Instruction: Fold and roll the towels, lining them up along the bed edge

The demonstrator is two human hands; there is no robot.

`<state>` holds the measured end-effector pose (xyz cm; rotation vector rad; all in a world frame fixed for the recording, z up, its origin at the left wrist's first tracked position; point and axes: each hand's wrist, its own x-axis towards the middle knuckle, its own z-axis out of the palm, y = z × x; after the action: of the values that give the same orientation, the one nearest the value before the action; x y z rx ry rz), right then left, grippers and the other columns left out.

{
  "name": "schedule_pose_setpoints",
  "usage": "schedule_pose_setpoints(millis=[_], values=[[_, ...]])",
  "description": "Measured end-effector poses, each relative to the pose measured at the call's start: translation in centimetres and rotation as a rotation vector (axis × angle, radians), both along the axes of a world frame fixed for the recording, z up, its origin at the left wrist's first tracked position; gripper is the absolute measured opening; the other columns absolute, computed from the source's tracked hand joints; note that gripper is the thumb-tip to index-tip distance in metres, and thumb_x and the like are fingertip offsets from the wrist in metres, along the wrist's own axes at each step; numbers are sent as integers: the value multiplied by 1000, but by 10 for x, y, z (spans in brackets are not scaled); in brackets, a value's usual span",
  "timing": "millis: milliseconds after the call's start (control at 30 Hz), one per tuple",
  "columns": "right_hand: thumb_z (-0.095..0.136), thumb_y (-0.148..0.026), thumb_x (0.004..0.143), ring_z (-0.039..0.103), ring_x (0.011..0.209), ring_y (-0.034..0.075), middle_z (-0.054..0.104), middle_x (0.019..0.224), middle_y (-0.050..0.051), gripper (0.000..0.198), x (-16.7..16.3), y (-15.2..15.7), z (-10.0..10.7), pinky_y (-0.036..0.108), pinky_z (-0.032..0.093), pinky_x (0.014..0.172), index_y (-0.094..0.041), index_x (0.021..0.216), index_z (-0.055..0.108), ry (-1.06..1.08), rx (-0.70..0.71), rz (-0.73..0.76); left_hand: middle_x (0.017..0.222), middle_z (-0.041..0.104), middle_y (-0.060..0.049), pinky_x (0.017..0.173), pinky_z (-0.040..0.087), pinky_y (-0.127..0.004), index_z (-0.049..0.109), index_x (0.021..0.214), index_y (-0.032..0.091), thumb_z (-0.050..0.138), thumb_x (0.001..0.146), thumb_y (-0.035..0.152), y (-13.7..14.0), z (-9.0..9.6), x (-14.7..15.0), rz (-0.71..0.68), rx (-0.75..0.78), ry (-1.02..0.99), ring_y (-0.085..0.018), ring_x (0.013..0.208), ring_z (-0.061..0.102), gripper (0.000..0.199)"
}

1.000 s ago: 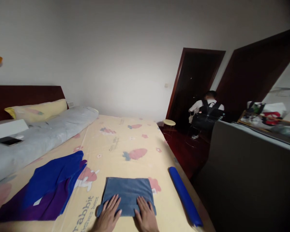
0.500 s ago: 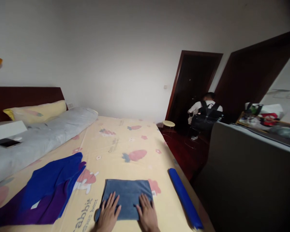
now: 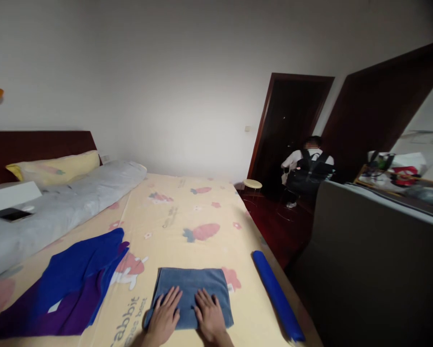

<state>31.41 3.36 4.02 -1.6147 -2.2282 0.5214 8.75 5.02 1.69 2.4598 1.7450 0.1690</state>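
Note:
A grey-blue towel (image 3: 190, 282), folded into a rough rectangle, lies flat near the front of the bed. My left hand (image 3: 164, 315) rests palm down on its left part, fingers stretched out. On the right part of the same cloth lies my right hand (image 3: 209, 313), also flat with spread fingers. To the left is a loosely folded pile of blue and purple cloth (image 3: 81, 270) with a small white label. A long blue roll (image 3: 277, 296) lies along the bed's right edge.
The bed (image 3: 173, 207) has a cream sheet printed with carrots and rabbits. A grey bolster (image 3: 104, 185), a yellow pillow (image 3: 64, 168) and a dark phone (image 3: 11, 214) are at the left. Beyond stand a stool (image 3: 252, 184) and a seated person (image 3: 308, 168); a dark panel (image 3: 368, 260) rises at right.
My right hand has slid left across the towel, closer to my left hand. The left hand has shifted slightly right. The other cloths stay where they were.

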Motion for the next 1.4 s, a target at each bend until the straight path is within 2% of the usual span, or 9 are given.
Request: schedule_pose_setpoints(millis=[133, 233, 400, 533, 700, 900, 1100, 1267, 1400], values=[[26, -54, 94, 26, 143, 29, 33, 153, 8, 62, 35, 9, -10, 55, 21, 116, -20, 144, 39, -127, -13, -332, 156, 31, -5, 114, 20, -58, 30, 147, 27, 31, 91, 39, 0, -3, 1, 322, 77, 106, -28, 144, 28, 57], [29, -51, 94, 28, 143, 30, 33, 153, 10, 60, 48, 8, -25, 55, 22, 114, -17, 143, 40, -219, 48, -445, 153, 38, -7, 112, 22, -57, 37, 144, 27, 32, 91, 31, -1, -13, 3, 282, 204, 128, -28, 141, 34, 54], [46, -25, 83, 48, 129, 27, 52, 143, 8, 54, 65, -11, -61, 44, 36, 104, -28, 136, 49, -234, 320, -153, 131, 65, 1, 96, 41, -32, 53, 132, 37, 40, 93, 24, -13, -34, -31, -27, 524, 66, -17, 116, 59, 43], [53, -25, 81, 63, 105, 23, 70, 115, 3, 40, 95, -33, -75, 37, 42, 94, -32, 119, 61, -206, 345, -51, 113, 73, 5, 91, 46, -26, 62, 120, 40, 48, 92, 33, -33, -39, -74, -61, 509, 24, -15, 103, 64, 32], [48, -35, 87, 58, 114, 24, 63, 130, 1, 44, 104, -48, -46, 39, 41, 94, -36, 131, 53, -123, 252, -57, 132, 63, 10, 102, 42, -28, 50, 133, 44, 51, 80, 19, -47, -16, -87, -30, 273, -31, -17, 118, 57, 59], [40, -24, 87, 59, 99, 23, 70, 101, 3, 29, 83, -34, 6, 41, 39, 93, -27, 95, 67, -70, 121, -151, 112, 73, 3, 101, 39, -38, 69, 108, 34, 44, 86, 23, -25, 25, -61, 137, 112, -4, -21, 107, 60, 35], [38, -13, 82, 57, 113, 30, 64, 122, 13, 42, 63, -4, 1, 49, 38, 100, -20, 114, 64, -236, 189, -384, 136, 60, -8, 106, 32, -52, 63, 122, 25, 41, 81, 9, -3, 13, -28, 334, 180, 117, -28, 127, 49, 50], [50, -35, 86, 54, 123, 29, 61, 132, 3, 42, 7, -2, -27, 48, 37, 109, -33, 127, 58, -44, 218, -133, 138, 59, 1, 109, 38, -38, 51, 136, 33, 41, 80, 8, -6, -13, 15, 13, 212, 29, -20, 125, 53, 62], [39, -48, 93, 43, 135, 26, 48, 145, -2, 50, 1, -7, -26, 50, 32, 114, -37, 141, 43, 4, 155, -44, 151, 43, 5, 113, 35, -35, 30, 147, 34, 38, 93, 30, -10, -14, 13, -154, 204, -69, -17, 135, 43, 56]])
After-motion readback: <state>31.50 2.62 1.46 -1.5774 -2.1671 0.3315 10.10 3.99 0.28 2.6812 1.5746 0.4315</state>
